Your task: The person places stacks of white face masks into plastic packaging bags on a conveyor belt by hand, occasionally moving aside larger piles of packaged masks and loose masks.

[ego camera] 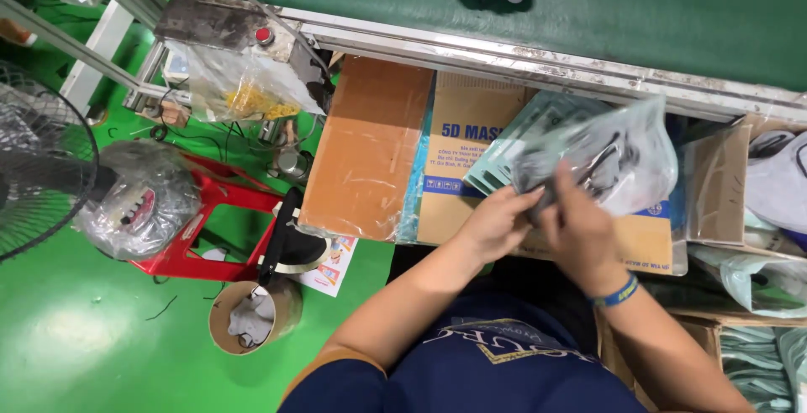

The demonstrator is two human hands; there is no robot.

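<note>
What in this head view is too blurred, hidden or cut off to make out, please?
- Contents of the clear plastic bag: motion-blurred.
- Fingers of the left hand and right hand: overlapped, blurred.
- Fan: cut by the left edge.
- Pale bags: cut by the right edge.

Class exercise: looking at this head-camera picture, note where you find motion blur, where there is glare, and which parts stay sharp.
Head view: the clear plastic bag and both hands, left hand and right hand, are motion-blurred; glare falls as a pale patch on the green floor and as sheen on the bagged bundle; the cardboard boxes and metal rail stay sharp.
</note>
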